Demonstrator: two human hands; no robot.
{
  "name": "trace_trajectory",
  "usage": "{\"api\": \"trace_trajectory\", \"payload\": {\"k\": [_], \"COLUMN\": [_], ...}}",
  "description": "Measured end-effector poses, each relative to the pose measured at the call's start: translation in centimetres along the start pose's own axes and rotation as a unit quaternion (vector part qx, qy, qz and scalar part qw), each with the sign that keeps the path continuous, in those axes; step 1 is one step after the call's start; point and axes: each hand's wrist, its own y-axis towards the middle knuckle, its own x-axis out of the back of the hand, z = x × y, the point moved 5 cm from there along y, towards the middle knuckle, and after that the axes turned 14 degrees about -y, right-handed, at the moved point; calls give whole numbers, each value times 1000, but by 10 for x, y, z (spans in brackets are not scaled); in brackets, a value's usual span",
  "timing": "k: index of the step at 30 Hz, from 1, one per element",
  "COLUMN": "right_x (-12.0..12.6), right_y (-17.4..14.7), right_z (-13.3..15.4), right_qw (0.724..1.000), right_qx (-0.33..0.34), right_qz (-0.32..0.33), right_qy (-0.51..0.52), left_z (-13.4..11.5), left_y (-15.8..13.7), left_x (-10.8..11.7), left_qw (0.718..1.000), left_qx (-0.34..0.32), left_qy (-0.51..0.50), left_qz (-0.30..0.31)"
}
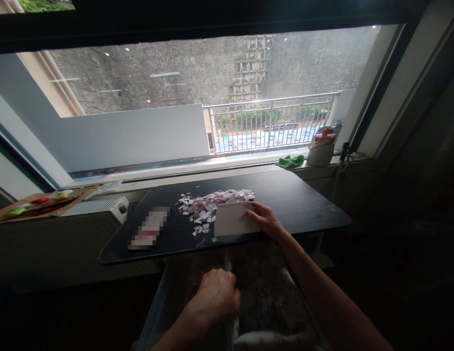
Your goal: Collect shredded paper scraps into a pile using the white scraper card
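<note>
My right hand (pixel 262 220) grips the right end of a flat white scraper (pixel 232 222), standing on its edge near the front of a black tabletop (pixel 285 195). Small cut paper pieces (pixel 203 207) lie in a loose heap behind and left of the scraper. Below the table's front edge, my left hand (pixel 220 290) is closed in a fist over the pale edge (pixel 230 331) of an open container. Paper bits show dimly inside the container (pixel 270 292). The left fingertips are hidden.
On the table's left lies a blurred-out flat packet (pixel 149 229). A radiator (pixel 98 209) and cardboard (pixel 73 197) with coloured items stand further left. The window sill holds a green cloth (pixel 291 161) and a white tub (pixel 321 152).
</note>
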Motion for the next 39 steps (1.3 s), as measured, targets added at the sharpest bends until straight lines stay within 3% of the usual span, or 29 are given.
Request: {"api": "trace_trajectory", "payload": {"k": [9, 14, 20, 26, 30, 34, 39], "right_x": [-7, -2, -8, -14, -21, -24, -20], "right_y": [0, 3, 5, 18, 20, 17, 14], "right_z": [-2, -7, -6, -3, 1, 6, 7], "right_qw": [997, 1000, 998, 999, 998, 998, 997], "right_qx": [1, 5, -1, -5, 18, 44, 40], "right_qz": [75, 20, 51, -38, -50, -37, -57], "right_qy": [24, 10, 22, 39, 46, -11, -22], "left_z": [0, -1, 2, 3, -2, -3, -1], "left_y": [0, 0, 2, 3, -1, -2, 0], "left_x": [0, 1, -3, -3, 1, 3, 1], "left_qw": [1000, 1000, 1000, 1000, 1000, 1000, 1000], "left_qx": [0, 2, -3, 6, 9, 13, 15], "left_qy": [-3, -4, -2, -12, -13, -14, -7], "left_qz": [0, 3, -6, -9, 0, 3, 12]}}
